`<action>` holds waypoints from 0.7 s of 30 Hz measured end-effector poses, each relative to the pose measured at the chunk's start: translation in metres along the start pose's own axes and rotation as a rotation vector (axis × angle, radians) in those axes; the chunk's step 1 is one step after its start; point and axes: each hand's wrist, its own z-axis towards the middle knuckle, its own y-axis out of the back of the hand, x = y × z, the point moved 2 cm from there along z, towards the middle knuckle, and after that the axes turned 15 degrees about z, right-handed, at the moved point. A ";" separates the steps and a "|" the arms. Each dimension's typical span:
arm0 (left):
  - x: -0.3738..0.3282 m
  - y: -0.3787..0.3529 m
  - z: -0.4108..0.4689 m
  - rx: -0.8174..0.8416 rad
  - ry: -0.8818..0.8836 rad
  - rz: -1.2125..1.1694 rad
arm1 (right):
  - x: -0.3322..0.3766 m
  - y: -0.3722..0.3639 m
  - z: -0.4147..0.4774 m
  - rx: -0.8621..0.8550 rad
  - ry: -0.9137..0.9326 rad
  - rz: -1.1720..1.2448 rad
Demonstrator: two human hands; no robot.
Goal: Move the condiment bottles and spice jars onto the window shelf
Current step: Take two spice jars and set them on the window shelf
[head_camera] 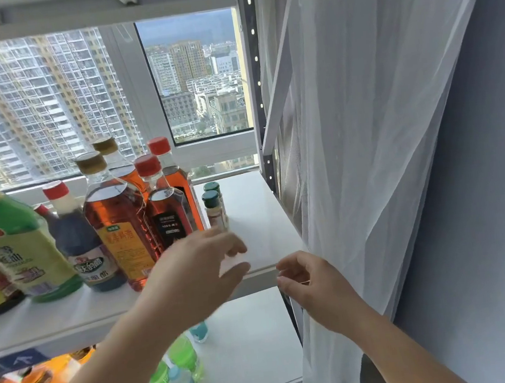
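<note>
On the window shelf (255, 213) the condiment bottles (117, 228) stand crowded together at the left, and two green-lidded spice jars (215, 209) sit one behind the other just right of them. The left hand (197, 270) hovers in front of the jars, fingers relaxed and empty (motion blur softens it). The right hand (315, 281) hangs loosely curled, holding nothing, beside the white curtain (365, 147). Small coloured bottles (183, 367) stand on the lower shelf (255, 342).

Bright daylight through the window (46, 104); left hand (191, 270) motion-blurred, edges fisheye-bent.
</note>
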 end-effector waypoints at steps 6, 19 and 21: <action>-0.002 -0.062 -0.055 0.177 0.131 -0.247 | -0.001 0.003 -0.012 0.102 0.029 -0.170; -0.023 -0.079 -0.073 0.196 0.048 -0.247 | 0.007 0.016 -0.077 0.031 0.058 -0.484; -0.025 -0.074 -0.075 0.179 -0.010 -0.279 | 0.012 0.016 -0.095 -0.029 0.033 -0.506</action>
